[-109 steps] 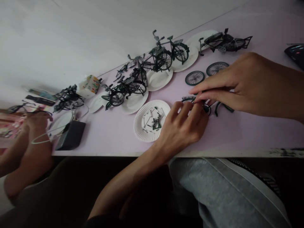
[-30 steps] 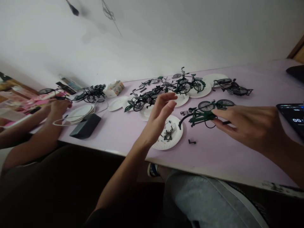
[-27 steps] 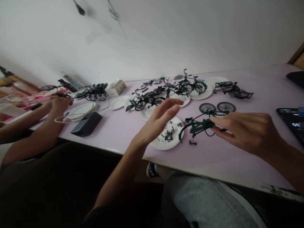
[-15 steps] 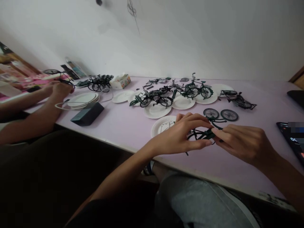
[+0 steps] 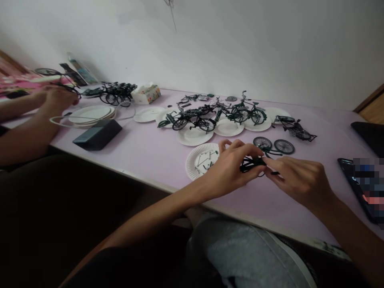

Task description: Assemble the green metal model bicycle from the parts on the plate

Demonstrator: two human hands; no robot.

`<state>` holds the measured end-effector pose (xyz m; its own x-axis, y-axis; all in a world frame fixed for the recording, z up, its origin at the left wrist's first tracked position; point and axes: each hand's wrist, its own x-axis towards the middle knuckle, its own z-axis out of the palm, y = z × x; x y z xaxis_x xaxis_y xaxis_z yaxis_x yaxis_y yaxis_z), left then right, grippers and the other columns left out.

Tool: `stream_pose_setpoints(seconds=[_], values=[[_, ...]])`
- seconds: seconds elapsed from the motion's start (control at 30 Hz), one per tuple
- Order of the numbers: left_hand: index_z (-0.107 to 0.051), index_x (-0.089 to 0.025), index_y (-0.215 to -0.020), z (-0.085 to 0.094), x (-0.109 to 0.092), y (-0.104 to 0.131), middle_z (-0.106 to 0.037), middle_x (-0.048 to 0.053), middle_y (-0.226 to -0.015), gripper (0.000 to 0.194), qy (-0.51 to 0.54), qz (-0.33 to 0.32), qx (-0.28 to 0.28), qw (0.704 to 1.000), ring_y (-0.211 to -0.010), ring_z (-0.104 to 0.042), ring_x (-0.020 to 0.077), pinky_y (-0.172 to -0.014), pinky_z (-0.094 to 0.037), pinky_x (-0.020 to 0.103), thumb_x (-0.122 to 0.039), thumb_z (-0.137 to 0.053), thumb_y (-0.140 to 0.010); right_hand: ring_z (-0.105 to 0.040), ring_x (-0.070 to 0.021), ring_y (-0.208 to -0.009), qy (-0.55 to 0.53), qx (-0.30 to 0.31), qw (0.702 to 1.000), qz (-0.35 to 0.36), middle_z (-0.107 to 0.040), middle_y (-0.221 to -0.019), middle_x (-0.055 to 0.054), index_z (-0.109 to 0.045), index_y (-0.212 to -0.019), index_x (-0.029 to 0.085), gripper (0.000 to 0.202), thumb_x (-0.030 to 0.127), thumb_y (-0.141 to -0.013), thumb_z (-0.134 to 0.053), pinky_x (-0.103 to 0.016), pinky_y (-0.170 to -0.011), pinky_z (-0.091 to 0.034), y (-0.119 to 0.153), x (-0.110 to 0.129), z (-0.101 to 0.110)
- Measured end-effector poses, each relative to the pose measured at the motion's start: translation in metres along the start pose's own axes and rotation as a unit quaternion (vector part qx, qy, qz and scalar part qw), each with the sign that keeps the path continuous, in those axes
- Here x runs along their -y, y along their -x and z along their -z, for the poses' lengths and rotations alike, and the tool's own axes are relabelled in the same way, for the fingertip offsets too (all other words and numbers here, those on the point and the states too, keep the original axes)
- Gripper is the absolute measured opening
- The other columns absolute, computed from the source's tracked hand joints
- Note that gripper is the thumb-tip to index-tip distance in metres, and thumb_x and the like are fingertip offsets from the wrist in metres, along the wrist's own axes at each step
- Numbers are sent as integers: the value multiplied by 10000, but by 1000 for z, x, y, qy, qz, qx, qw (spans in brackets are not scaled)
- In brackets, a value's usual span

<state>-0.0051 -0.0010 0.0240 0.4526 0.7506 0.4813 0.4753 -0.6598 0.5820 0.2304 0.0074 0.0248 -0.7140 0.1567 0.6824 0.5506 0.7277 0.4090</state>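
1. Gripping a dark model-bicycle frame (image 5: 250, 164) over the lilac table (image 5: 150, 154), right of centre: tightly pinched by left hand (image 5: 229, 168) and, at its near-right end, by right hand (image 5: 300, 178).
2. Probably held from both sides to steady such a slight piece; mostly hidden by skin.
3. Having loose spoked wheels (image 5: 284, 146) flat just beyond, presumably for easy reach.
4. Partly covering a paper plate (image 5: 189, 162) of small parts, near centre.
5. Facing model bicycles (image 5: 195, 120) crowded across upper centre; at right edge, a phone (image 5: 354, 186); at upper left, another person's hands (image 5: 60, 98).

I see lilac tbl (image 5: 156, 148): tissue box (image 5: 147, 94) nr back edge, blk block (image 5: 98, 135) nr front edge, 2 wheels (image 5: 284, 146) + phone (image 5: 349, 182) twd rt end.
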Motion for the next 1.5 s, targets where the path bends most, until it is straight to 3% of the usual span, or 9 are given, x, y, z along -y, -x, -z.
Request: stream_pose_setpoints(seconds=[0.23, 0.57, 0.77, 0.93, 1.13, 1.33, 1.5], values=[[-613, -235, -1138, -5, 8, -1, -813, -8, -1048, 111, -136, -116, -47, 983, -1056, -743, 168, -1200, -290, 444, -342, -599, -1114, -667, -103, -581, -16, 9, 999, -33, -689, -690, 43, -687, -1102, 146, 141, 157, -980, -757, -261, -537, -430, 0, 1, -1], [-579, -185, -1247, 4, 4, 0, -806, 30, -1166, 162, -224, -194, -34, 954, -1058, -766, 146, -1181, -393, 401, -295, -504, -1155, -612, -99, -547, -38, 10, 998, -56, -678, -661, 48, -693, -990, 191, 42, 172, -993, -730, -261, -522, -410, 0, 2, -1], [-550, -195, -1253, 2, 3, 4, -804, 26, -1146, 154, -274, -183, -11, 944, -1019, -772, 152, -1290, -339, 453, -148, -482, -1123, -639, -111, -564, -54, 7, 996, -71, -718, -698, 21, -725, -965, 175, 35, 178, -978, -757, -279, -540, -403, -1, 4, 0], [-560, -207, -1176, -2, 10, 1, -805, -1, -1055, 74, -264, -181, -30, 947, -952, -764, 138, -1276, -362, 436, -221, -496, -1142, -620, -99, -545, -60, 11, 996, -63, -688, -658, 28, -729, -983, 149, 26, 165, -986, -750, -270, -524, -396, -2, 2, 0], [-572, -211, -1163, -4, 14, -1, -803, -1, -1044, 90, -251, -183, -47, 949, -938, -756, 129, -1275, -372, 424, -251, -494, -1144, -673, -114, -559, -81, 16, 995, -63, -758, -717, 17, -745, -1115, 156, 121, 169, -995, -739, -264, -549, -467, 0, -2, -1], [-621, -252, -1140, -7, 15, -1, -812, -1, -1034, 97, -312, -180, -68, 930, -972, -743, 191, -1231, -409, 502, -252, -536, -1095, -750, -133, -646, -90, 4, 992, -85, -819, -830, 20, -735, -1221, 208, 230, 163, -995, -739, -267, -579, -533, 3, -1, -2], [-625, -259, -1111, -8, 14, -1, -810, -4, -1076, 103, -335, -188, -81, 920, -970, -733, 187, -1223, -422, 491, -230, -529, -1089, -750, -143, -645, -99, 7, 990, -98, -819, -832, 18, -752, -1243, 215, 267, 162, -982, -753, -286, -569, -524, 4, -1, -3]])
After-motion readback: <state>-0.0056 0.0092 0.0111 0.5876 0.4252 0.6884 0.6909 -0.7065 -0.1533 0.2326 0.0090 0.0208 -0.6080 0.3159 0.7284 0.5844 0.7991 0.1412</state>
